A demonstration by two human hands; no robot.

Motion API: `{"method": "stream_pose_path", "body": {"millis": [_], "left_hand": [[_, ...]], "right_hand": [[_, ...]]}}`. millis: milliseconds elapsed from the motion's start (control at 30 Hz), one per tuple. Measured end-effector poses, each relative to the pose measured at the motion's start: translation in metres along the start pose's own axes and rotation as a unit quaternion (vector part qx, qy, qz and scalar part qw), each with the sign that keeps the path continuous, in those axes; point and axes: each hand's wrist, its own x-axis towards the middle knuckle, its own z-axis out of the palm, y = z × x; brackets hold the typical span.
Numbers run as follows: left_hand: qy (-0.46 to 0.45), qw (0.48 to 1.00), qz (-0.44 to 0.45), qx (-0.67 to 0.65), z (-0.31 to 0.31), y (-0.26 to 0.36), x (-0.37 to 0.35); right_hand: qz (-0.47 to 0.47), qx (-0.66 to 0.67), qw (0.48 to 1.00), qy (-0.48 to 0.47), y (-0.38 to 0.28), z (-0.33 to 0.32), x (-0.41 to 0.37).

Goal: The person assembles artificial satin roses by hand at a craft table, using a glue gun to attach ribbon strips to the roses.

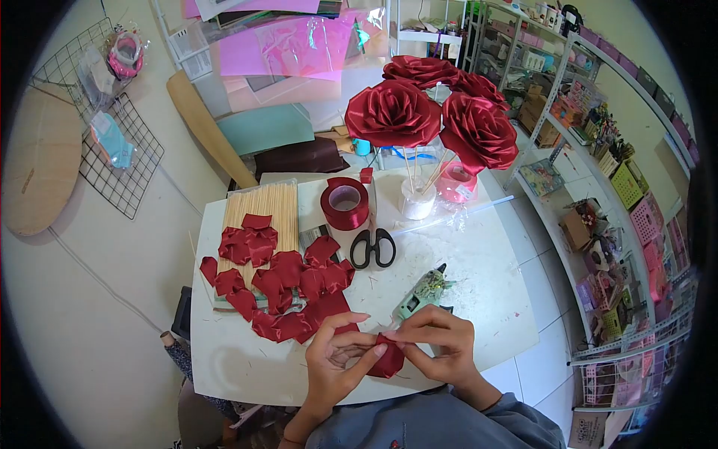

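Observation:
A small dark red satin petal (387,361) is held at its upper edge between both hands, near the table's front edge. My left hand (340,359) pinches its left side with thumb and fingers. On the other side, my right hand (437,340) has its fingertips closed on the petal's top. Cut red satin petals (288,268) lie in a loose pile to the left, partly over a bundle of wooden sticks (262,200). Just beyond my right hand lies a green glue gun (423,294). Black-handled scissors (373,248) rest behind the hands.
A red ribbon roll (345,203) lies behind the scissors. Large red satin roses (394,114) stand on sticks in a white holder (417,200), beside a pink tape roll (456,183). Shelves (598,224) line the right side; a wire grid (123,153) hangs left.

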Motion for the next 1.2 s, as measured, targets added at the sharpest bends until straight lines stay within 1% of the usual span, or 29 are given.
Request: {"method": "stream_pose_path", "body": {"millis": [67, 100, 167, 200, 267, 367, 500, 567, 667, 733, 833, 933, 1033, 1133, 1200], "left_hand": [[-0.001, 1.0, -0.003, -0.005, -0.001, -0.001, 0.0], [-0.005, 1.0, 0.003, -0.001, -0.001, -0.001, 0.0], [-0.009, 1.0, 0.007, 0.003, -0.001, -0.002, 0.0], [-0.008, 1.0, 0.006, 0.003, -0.002, -0.002, 0.0], [-0.007, 1.0, 0.005, 0.002, -0.001, -0.002, 0.0], [-0.003, 1.0, 0.013, -0.01, -0.001, -0.001, 0.0], [-0.02, 0.999, 0.029, 0.004, -0.004, -0.001, -0.001], [-0.022, 0.999, 0.031, 0.002, -0.006, 0.0, -0.002], [-0.03, 0.999, 0.033, -0.024, -0.008, 0.001, -0.003], [-0.018, 0.996, 0.01, -0.086, -0.007, 0.003, -0.004], [-0.009, 0.994, -0.005, -0.105, -0.008, 0.003, -0.003], [-0.01, 0.992, 0.014, -0.128, -0.011, -0.003, -0.002], [0.013, 0.993, -0.005, -0.113, -0.008, -0.001, -0.002], [0.011, 0.996, -0.013, -0.089, -0.008, 0.002, -0.002], [0.017, 0.997, 0.005, -0.075, -0.006, -0.001, -0.001]], "right_hand": [[-0.059, -0.087, 0.994, 0.009, -0.003, -0.001, 0.002], [-0.059, -0.088, 0.994, 0.009, -0.003, -0.001, 0.002], [-0.113, -0.129, 0.985, 0.017, -0.001, 0.0, 0.001], [-0.113, -0.129, 0.985, 0.017, -0.002, 0.0, 0.002], [-0.149, -0.157, 0.976, -0.005, -0.004, -0.002, 0.003], [-0.17, -0.182, 0.968, -0.016, -0.003, 0.0, 0.002], [-0.164, -0.203, 0.965, -0.037, -0.008, -0.001, 0.002], [-0.187, -0.224, 0.955, -0.052, -0.008, -0.002, 0.001], [-0.196, -0.235, 0.95, -0.061, -0.007, -0.002, 0.001], [-0.198, -0.238, 0.949, -0.064, -0.005, -0.002, 0.0], [-0.203, -0.241, 0.946, -0.069, -0.004, -0.002, -0.001], [-0.209, -0.25, 0.943, -0.071, -0.005, -0.002, -0.001], [-0.213, -0.256, 0.94, -0.073, -0.005, -0.002, 0.0], [-0.215, -0.254, 0.94, -0.069, -0.004, -0.002, -0.002], [-0.217, -0.253, 0.941, -0.064, -0.004, -0.003, -0.002]]}}
